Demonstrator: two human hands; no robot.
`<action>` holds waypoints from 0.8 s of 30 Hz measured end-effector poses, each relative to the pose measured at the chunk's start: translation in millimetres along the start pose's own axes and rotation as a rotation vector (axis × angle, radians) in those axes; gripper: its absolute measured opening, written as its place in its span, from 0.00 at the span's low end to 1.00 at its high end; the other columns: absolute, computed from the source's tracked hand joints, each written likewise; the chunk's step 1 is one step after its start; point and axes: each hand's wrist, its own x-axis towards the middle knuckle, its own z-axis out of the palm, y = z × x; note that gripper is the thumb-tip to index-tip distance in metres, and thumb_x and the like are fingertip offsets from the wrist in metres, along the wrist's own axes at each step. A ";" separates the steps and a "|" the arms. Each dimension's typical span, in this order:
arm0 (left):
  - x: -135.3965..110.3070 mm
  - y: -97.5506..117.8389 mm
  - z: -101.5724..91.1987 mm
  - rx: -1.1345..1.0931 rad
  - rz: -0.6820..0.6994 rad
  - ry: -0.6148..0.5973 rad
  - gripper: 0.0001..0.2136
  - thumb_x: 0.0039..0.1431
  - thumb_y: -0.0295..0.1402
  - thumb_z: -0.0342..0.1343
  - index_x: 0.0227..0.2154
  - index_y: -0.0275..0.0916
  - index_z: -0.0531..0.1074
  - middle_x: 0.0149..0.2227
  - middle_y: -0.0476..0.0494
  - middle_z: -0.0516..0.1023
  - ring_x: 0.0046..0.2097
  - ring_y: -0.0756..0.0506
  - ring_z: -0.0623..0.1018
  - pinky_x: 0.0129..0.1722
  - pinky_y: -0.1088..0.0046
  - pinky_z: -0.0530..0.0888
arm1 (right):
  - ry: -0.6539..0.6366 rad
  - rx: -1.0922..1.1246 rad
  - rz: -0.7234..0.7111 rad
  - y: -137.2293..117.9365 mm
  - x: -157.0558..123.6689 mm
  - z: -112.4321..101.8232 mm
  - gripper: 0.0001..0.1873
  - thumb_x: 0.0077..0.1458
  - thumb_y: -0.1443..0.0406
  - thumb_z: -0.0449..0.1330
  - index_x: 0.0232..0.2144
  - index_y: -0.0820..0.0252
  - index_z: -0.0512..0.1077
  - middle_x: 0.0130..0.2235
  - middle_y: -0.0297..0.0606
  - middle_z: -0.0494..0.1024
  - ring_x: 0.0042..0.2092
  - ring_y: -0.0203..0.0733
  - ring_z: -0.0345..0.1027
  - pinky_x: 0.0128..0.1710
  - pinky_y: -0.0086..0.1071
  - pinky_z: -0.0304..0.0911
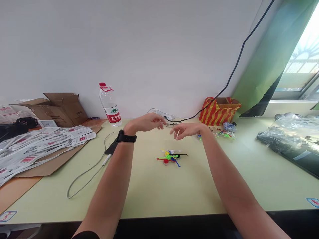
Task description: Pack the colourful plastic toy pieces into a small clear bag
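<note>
My left hand (151, 122), with a black band on its wrist, hovers over the middle of the table. Its fingers are loosely bent and apart, and I see nothing held in them. Facing it from the right is my right hand (186, 130), fingers drooping and spread, with no clear object in its grasp. A small pale spot shows by its fingertips, too small to make out. Below both hands lies a loose pile of small plastic arrow-shaped pieces (169, 156) in red, yellow, green, blue, white and black. A red round piece (165, 161) sits at the pile's front.
Left are a cardboard box (67, 111), a heap of printed strips (47, 144), a water bottle (112, 108), a black phone (112, 147) and a white cable (84, 172). A power strip (168, 117), a striped bag (216, 111) and bagged parts (225, 133) lie behind. Plastic-wrapped items (291, 136) are right.
</note>
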 end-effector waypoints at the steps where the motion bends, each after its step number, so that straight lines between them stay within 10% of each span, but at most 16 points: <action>1: 1.4 -3.7 0.3 0.037 -0.007 0.021 0.15 0.68 0.41 0.57 0.47 0.42 0.84 0.44 0.42 0.88 0.46 0.42 0.85 0.41 0.70 0.77 | -0.036 -0.023 0.015 -1.7 5.3 2.5 0.29 0.51 0.50 0.76 0.51 0.57 0.81 0.54 0.45 0.85 0.54 0.51 0.79 0.52 0.37 0.72; 10: 2.2 -11.1 -0.7 0.173 -0.110 0.212 0.13 0.61 0.40 0.59 0.34 0.38 0.84 0.35 0.43 0.87 0.35 0.44 0.81 0.31 0.72 0.72 | -0.277 -0.193 0.293 -3.3 50.3 34.4 0.32 0.24 0.49 0.84 0.30 0.61 0.82 0.33 0.39 0.84 0.44 0.49 0.78 0.42 0.34 0.68; 24: 8.8 -21.8 5.2 0.148 -0.079 0.214 0.13 0.63 0.36 0.59 0.41 0.39 0.87 0.36 0.42 0.87 0.36 0.45 0.81 0.32 0.73 0.72 | 0.258 -0.168 0.141 23.6 -9.8 -13.4 0.15 0.57 0.56 0.72 0.45 0.53 0.85 0.45 0.42 0.87 0.46 0.51 0.81 0.42 0.37 0.71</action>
